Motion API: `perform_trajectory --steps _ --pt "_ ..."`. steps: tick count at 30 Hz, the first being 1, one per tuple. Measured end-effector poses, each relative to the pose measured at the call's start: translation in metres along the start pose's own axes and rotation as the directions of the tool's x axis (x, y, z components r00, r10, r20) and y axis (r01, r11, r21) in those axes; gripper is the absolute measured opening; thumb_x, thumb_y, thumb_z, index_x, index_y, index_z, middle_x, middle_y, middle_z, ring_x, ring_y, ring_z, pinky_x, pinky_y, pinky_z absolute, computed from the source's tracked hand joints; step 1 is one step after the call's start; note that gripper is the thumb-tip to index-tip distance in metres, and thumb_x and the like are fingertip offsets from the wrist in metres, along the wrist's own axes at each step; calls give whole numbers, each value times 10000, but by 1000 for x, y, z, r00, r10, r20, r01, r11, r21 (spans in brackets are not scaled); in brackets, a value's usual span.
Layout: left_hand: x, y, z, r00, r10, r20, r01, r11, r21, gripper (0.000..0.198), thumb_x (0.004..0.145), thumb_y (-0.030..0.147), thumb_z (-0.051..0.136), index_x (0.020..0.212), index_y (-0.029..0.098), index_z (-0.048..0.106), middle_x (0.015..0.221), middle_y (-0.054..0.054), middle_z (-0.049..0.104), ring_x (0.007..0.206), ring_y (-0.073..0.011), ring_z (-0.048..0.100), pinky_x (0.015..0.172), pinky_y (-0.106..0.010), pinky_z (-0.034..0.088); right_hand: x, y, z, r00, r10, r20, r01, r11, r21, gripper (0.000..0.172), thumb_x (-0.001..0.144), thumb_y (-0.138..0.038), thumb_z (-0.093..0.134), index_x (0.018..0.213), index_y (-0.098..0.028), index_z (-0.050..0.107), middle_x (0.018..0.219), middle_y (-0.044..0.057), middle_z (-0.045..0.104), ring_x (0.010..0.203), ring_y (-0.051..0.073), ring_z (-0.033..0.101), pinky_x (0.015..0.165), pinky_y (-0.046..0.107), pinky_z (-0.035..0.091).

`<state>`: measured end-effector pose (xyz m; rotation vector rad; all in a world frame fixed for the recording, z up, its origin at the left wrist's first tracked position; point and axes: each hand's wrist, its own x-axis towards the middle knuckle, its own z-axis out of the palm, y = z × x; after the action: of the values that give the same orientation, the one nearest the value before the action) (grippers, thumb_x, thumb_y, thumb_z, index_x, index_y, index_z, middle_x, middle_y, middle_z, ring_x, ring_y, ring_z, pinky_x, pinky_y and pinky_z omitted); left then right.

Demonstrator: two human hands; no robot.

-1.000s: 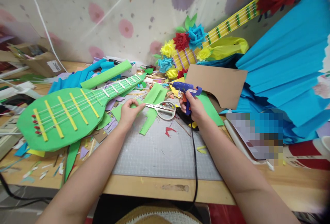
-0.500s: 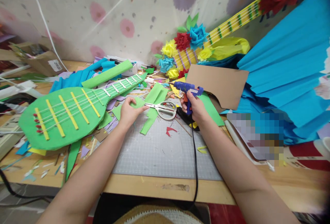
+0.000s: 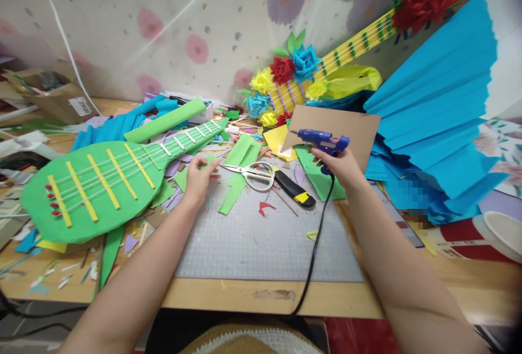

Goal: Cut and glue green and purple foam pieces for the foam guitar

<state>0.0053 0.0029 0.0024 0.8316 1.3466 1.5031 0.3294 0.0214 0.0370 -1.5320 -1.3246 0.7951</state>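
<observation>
Head | glue gun [image 3: 318, 137], 1 o'clock: likely light, rigid; hold by handle [image 3: 325, 170] | right fingers [image 3: 323, 156] gripping it; left fingers [image 3: 212, 168]: unclear

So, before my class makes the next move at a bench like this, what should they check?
1. Glue gun held by the right hand: ok.
2. Nozzle apart from the left hand: ok.
3. Scissors well away from the left hand: not ok, the tips lie close to its fingers.
4. Cutting mat free of scraps: not ok, red scraps and green paper lie on it.
5. Glue hot: cannot tell.
</observation>
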Motion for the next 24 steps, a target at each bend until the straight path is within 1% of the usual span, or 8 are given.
perform_trajectory --steps 3,6,8,11,17,20,22,24 --pt "-2 9 -2 966 -207 155 234 955 -182 333 592 382 697 736 194 462 679 30 515 590 -102 555 562 -251 516 -3 19 4 998 67 7 -66 992 -106 488 566 -503 739 860 -122 661 661 48 648 567 141 582 478 238 442" --pt "-2 17 -7 866 -335 370 439 865 -243 307 740 466 551 811 167 566 744 -57 602 697 -151 612 618 -276 540 -5 35 16 999 -2 37 7 991 -136 512 585 -502 727 938 -137 666 818 77 693 719 201 627 658 336 502" --pt "-2 18 -9 826 -336 453 478 843 -246 365 792 482 486 872 146 605 831 -109 647 794 -191 636 667 -313 552 -6 39 23 997 -39 61 49 985 -164 489 605 -501 714 941 -148 673 882 86 700 818 236 634 764 387 493" --pt "-2 14 -8 809 -352 471 485 853 -195 392 835 458 456 956 125 624 938 -143 670 860 -217 654 711 -342 555 -8 37 27 997 -14 71 30 971 -236 461 620 -503 701 922 -155 678 877 91 703 847 257 632 802 418 477" --pt "-6 2 2 913 -309 266 330 943 -35 208 828 270 507 937 129 615 812 -84 689 672 -188 676 602 -315 549 -7 40 24 995 -15 99 48 936 -349 480 670 -526 650 978 -158 640 905 101 678 855 258 615 791 417 468" --pt "-8 0 6 958 -230 174 225 973 49 186 810 274 521 901 141 611 700 -44 665 537 -166 640 495 -292 516 -8 37 22 993 -116 23 115 900 -420 648 625 -529 686 1123 -137 552 1051 139 621 964 284 577 850 446 442" --pt "-9 -1 7 974 -176 143 165 983 85 197 798 303 527 873 139 607 646 -32 644 484 -157 612 439 -269 483 -14 23 21 953 -281 -113 198 860 -471 786 589 -524 716 1222 -134 461 1163 163 551 1071 307 517 915 473 402" --pt "-9 -2 7 979 -141 147 128 987 95 211 789 328 530 850 139 601 599 -22 622 470 -152 596 417 -251 462 -23 1 24 875 -422 -238 265 828 -494 718 649 -509 678 1230 -158 442 1214 164 507 1129 309 471 955 477 371"
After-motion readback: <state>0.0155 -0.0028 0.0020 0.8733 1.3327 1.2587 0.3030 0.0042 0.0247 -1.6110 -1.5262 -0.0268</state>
